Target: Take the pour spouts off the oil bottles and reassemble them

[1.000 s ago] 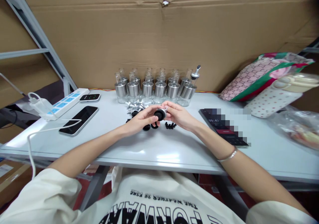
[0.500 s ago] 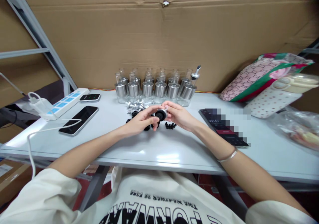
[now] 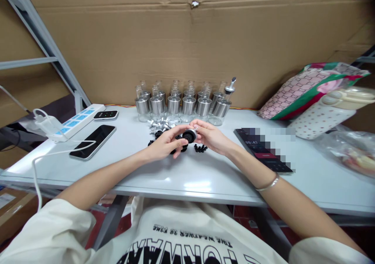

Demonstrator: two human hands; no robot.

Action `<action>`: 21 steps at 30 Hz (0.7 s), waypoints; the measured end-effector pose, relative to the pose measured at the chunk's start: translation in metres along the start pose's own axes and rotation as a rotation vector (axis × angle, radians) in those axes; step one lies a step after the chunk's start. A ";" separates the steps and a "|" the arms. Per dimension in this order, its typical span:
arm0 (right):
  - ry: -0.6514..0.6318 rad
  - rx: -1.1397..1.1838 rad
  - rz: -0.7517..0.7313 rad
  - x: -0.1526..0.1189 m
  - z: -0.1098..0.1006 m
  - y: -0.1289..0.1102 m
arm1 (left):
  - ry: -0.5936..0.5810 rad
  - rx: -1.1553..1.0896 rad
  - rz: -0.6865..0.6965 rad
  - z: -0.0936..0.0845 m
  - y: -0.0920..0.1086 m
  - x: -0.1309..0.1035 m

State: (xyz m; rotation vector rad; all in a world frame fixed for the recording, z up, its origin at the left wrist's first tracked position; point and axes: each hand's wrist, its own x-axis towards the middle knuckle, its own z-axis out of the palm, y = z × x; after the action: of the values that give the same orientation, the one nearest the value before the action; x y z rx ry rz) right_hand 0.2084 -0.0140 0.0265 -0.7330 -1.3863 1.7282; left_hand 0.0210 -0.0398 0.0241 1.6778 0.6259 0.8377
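Between both hands is a bottle pourer stopper (image 3: 190, 136), its ribbed black plug turned toward me and a silver rim around it. My left hand (image 3: 164, 144) is closed on the plug side with thumb and fingers. The fingers of my right hand (image 3: 211, 137) pinch the silver side, whose far end they hide. Just behind my left hand lies a pile of silver spout pieces (image 3: 158, 125). Black plugs (image 3: 184, 148) rest partly hidden under that hand. A cluster of small black caps (image 3: 200, 148) sits below my right hand.
Glass bottles with steel sleeves (image 3: 187, 105) stand in two rows at the back; the tilted right one carries a pourer (image 3: 230, 87). Left are a power strip (image 3: 77, 121) and phones (image 3: 93, 142). Right are a timer phone (image 3: 258, 148), a flask (image 3: 322, 115) and a patterned bag (image 3: 304, 92).
The fingers of my left hand have shifted slightly on the pourer stopper, with the lower ones moving down and left. The right hand stays nearly still.
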 end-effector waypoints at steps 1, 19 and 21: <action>-0.002 -0.002 0.000 0.000 0.000 0.000 | -0.004 -0.001 -0.002 0.000 0.000 0.000; -0.065 -0.013 0.053 -0.003 0.003 0.001 | 0.008 0.083 -0.003 -0.004 0.002 -0.001; -0.082 -0.020 0.069 -0.004 0.004 0.001 | 0.006 0.091 -0.005 -0.005 0.002 -0.001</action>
State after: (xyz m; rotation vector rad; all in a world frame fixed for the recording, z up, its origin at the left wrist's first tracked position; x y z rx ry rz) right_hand 0.2071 -0.0194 0.0261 -0.7358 -1.4503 1.8186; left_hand 0.0168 -0.0384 0.0264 1.7557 0.6815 0.8217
